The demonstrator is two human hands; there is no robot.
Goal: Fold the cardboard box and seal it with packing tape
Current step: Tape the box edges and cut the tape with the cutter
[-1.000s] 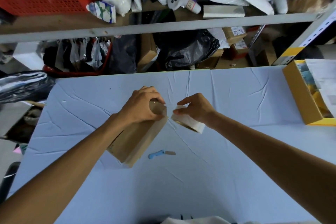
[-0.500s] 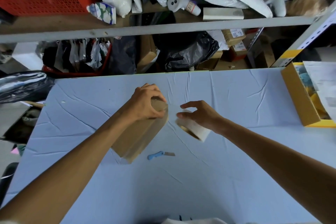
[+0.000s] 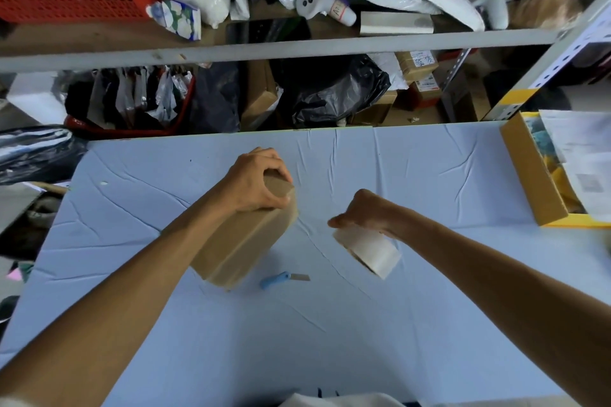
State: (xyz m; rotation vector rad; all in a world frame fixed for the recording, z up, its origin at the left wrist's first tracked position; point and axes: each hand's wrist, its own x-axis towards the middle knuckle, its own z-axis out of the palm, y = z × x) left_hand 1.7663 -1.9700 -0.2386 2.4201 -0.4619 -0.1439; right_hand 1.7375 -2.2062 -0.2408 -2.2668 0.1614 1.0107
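Observation:
A brown cardboard box (image 3: pixel 244 248) is folded into a long block and tilted, its near end low over the light blue table (image 3: pixel 330 340). My left hand (image 3: pixel 256 183) grips the box's far top end, fingers curled over it. To the right, apart from the box, my right hand (image 3: pixel 367 211) holds a roll of whitish packing tape (image 3: pixel 370 249) from above. Whether a strip of tape runs between the roll and the box cannot be made out.
A small blue-handled cutter (image 3: pixel 282 279) lies on the table just in front of the box. A yellow-brown open carton (image 3: pixel 529 172) with papers stands at the right edge. Cluttered shelves (image 3: pixel 297 46) with bags and boxes rise behind the table.
My right hand has carried the tape roll rightward and nearer to me, away from the box's end. The left hand has kept its grip while the box tipped a little.

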